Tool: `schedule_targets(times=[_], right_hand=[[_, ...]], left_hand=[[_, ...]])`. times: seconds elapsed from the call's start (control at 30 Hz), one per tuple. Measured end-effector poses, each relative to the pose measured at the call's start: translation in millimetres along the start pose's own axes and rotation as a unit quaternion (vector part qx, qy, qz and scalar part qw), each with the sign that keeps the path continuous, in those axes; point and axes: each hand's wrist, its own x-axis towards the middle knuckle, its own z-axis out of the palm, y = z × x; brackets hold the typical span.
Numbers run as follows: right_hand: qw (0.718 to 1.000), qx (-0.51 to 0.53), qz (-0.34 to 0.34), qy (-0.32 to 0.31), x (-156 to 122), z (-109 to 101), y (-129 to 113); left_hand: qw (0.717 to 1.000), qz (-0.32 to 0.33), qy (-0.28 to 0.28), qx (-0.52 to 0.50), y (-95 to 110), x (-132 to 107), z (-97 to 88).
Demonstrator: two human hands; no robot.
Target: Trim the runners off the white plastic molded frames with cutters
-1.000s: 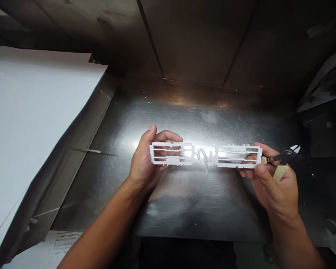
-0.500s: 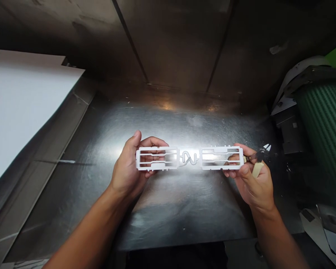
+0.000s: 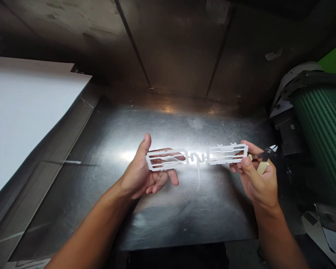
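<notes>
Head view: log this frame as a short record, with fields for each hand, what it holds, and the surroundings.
Left hand: holds the left end of the white plastic piece, thumb on its far edge, fingers beneath.
Right hand: pinches the piece's right end; cutters in the same hand, tips pointing right.
Piece: two slotted frames joined by a curly runner, held above the table.
Surface: scratched metal table, glare under the piece.
Left side: white board.
Right side: green ribbed cylinder.

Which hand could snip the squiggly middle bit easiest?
Probably the right hand: it holds the cutters beside the white frame, while the left hand only cradles the other end.
</notes>
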Motion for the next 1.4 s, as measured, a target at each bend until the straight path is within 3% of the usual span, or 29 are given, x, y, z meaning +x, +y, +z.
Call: schedule_targets(times=[0.1,0.17,0.33,0.43,0.5,0.63,0.7,0.87,1.4], right_hand=[[0.995,-0.070,-0.054,0.035,3.3,-10.5,3.5],[0.989,-0.109,-0.089,0.049,5.8,-14.9,5.5],[0.970,-0.177,-0.131,0.101,8.8,-9.9,3.8],[0.962,-0.214,-0.127,0.112,2.7,-5.2,2.5],[0.966,-0.237,-0.094,0.049,-5.4,-3.5,3.7],[0.951,-0.253,-0.021,-0.175,-22.9,6.0,7.5],[0.936,-0.277,-0.015,-0.216,-28.1,15.2,7.8],[0.926,-0.301,-0.013,-0.226,-29.2,30.5,5.4],[0.934,-0.268,0.020,-0.236,-24.1,33.4,1.4]], left_hand=[[0.998,-0.036,-0.041,-0.022,-1.4,-2.1,0.9],[0.999,-0.032,-0.026,-0.024,-0.2,-3.9,3.9],[0.997,0.010,0.073,0.027,1.3,-3.7,14.9],[0.975,0.129,0.162,0.086,-3.2,-0.5,21.1],[0.947,0.213,0.198,0.138,-7.2,0.7,23.8],[0.905,0.306,0.214,0.205,-13.6,-1.4,26.7],[0.888,0.329,0.222,0.231,-15.6,-3.7,27.8],[0.872,0.340,0.217,0.278,-18.7,-8.0,31.6],[0.856,0.343,0.186,0.339,-25.6,-7.7,37.6]])
